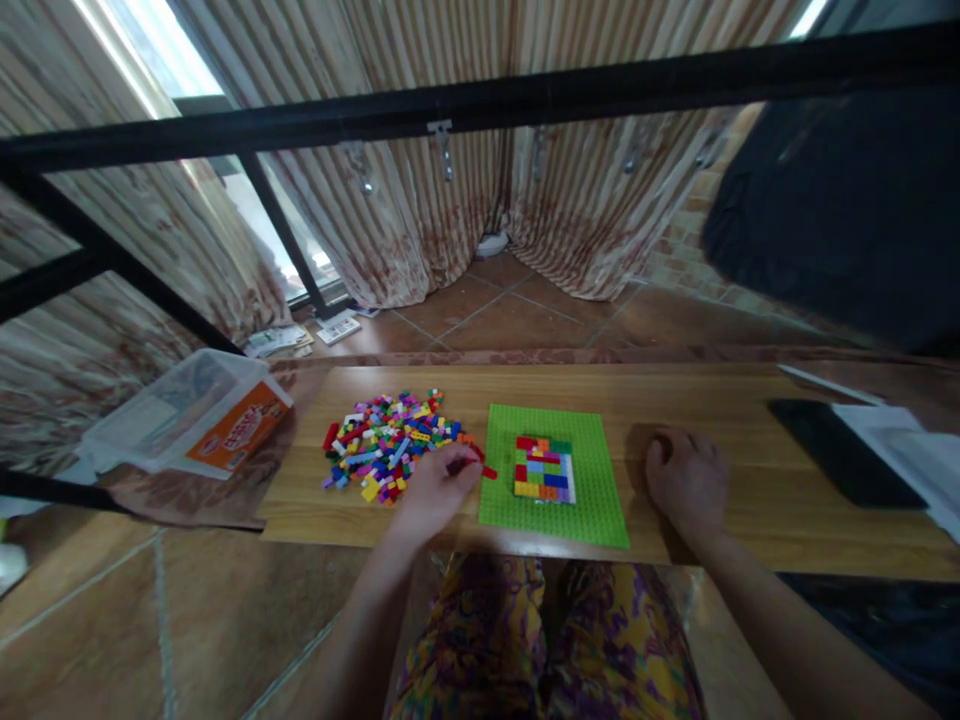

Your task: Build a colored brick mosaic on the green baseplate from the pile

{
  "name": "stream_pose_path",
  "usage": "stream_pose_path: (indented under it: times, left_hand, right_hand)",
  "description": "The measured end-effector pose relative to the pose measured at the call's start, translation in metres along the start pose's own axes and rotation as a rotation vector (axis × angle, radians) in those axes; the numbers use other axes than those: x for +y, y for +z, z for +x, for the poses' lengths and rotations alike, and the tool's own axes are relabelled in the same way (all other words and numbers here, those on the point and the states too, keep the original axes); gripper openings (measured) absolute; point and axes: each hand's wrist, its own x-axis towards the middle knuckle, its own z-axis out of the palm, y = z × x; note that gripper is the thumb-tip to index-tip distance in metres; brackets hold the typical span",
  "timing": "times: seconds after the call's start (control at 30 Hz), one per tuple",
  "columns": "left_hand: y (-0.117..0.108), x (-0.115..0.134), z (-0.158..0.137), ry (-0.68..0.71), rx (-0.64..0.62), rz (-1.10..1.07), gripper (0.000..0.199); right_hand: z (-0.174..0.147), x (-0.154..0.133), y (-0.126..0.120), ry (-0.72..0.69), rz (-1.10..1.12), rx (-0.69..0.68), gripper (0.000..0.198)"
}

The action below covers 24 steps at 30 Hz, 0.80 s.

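Note:
My left hand [439, 490] is at the left edge of the green baseplate [600, 510], thumb and fingers pinched on a red toy brick [478, 454]. Just beyond the fingertips another small red piece [490, 472] shows at the plate's edge. On the baseplate stands a low block of multicoloured bricks [541, 470], with red, yellow, blue, green, purple and white in it. To the left of the plate lies a loose heap of mixed bricks [386, 440], partly behind my left hand. My right hand [690, 485] rests on the table right of the plate, fingers curled in, nothing visible in it.
The wooden table [757, 530] is long and narrow. Left of it sits a clear plastic box [217, 390] with an orange label. A dark flat object [832, 450] and white papers [892, 440] lie at the right. A black metal bar [525, 100] crosses above, before striped curtains.

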Motion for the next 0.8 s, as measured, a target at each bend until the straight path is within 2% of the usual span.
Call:
stream_pose_path:
  times: [0.1, 0.23, 0.37, 0.47, 0.63, 0.8]
  left_hand:
    - [-0.026, -0.011, -0.014, -0.06, 0.168, 0.029, 0.017]
    - [-0.05, -0.022, -0.019, -0.167, 0.307, 0.039, 0.021]
    - [-0.057, -0.029, -0.015, -0.164, 0.416, 0.034, 0.022]
    - [-0.057, -0.031, -0.015, -0.177, 0.477, 0.167, 0.027]
    - [-0.055, -0.032, -0.021, -0.208, 0.499, 0.561, 0.032]
    - [-0.051, -0.031, -0.019, -0.214, 0.443, 0.744, 0.032]
  right_hand:
    - [0.0, 0.001, 0.0, -0.005, -0.011, 0.006, 0.035]
    - [-0.001, 0.001, 0.001, 0.009, -0.018, 0.002, 0.036]
    - [-0.001, 0.001, 0.001, 0.013, -0.027, 0.0, 0.036]
    - [-0.001, 0.001, 0.0, 0.013, -0.029, -0.007, 0.036]
    - [0.0, 0.002, 0.001, -0.004, -0.034, 0.009, 0.036]
    - [0.0, 0.002, 0.002, -0.017, -0.036, 0.007, 0.036]
